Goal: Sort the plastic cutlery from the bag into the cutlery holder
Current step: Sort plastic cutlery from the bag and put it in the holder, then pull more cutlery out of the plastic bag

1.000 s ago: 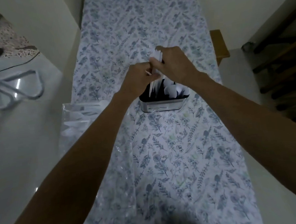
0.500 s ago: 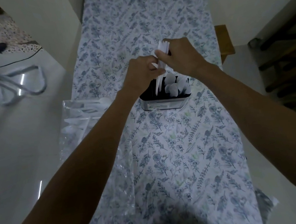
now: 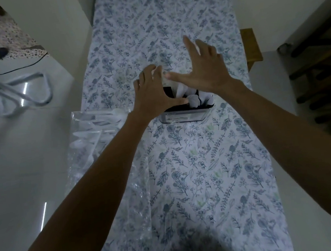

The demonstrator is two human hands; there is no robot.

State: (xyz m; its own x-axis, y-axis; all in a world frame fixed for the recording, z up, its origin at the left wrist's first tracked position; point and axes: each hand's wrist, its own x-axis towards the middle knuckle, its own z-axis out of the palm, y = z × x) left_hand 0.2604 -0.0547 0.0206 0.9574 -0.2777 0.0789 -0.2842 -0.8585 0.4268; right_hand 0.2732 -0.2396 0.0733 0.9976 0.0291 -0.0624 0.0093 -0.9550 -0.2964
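The cutlery holder point(image 3: 186, 117), a clear box with a dark inside, stands mid-table with white plastic spoons point(image 3: 195, 100) upright in it. My left hand point(image 3: 153, 94) hovers over its left part, fingers spread, thumb near the spoon bowls, holding nothing. My right hand point(image 3: 205, 68) floats above and behind the holder, fingers apart and empty. A clear plastic bag point(image 3: 93, 136) with several white forks and spoons lies at the table's left edge, beside my left forearm.
The narrow table carries a blue floral cloth point(image 3: 195, 173). A wooden piece point(image 3: 251, 46) juts out past its right edge. A metal frame point(image 3: 20, 92) lies on the pale floor at left. Dark wooden furniture point(image 3: 322, 82) stands at right.
Both hands held a bunch of white cutlery above the holder; now they have let go and spread open. The cutlery is down in the holder.
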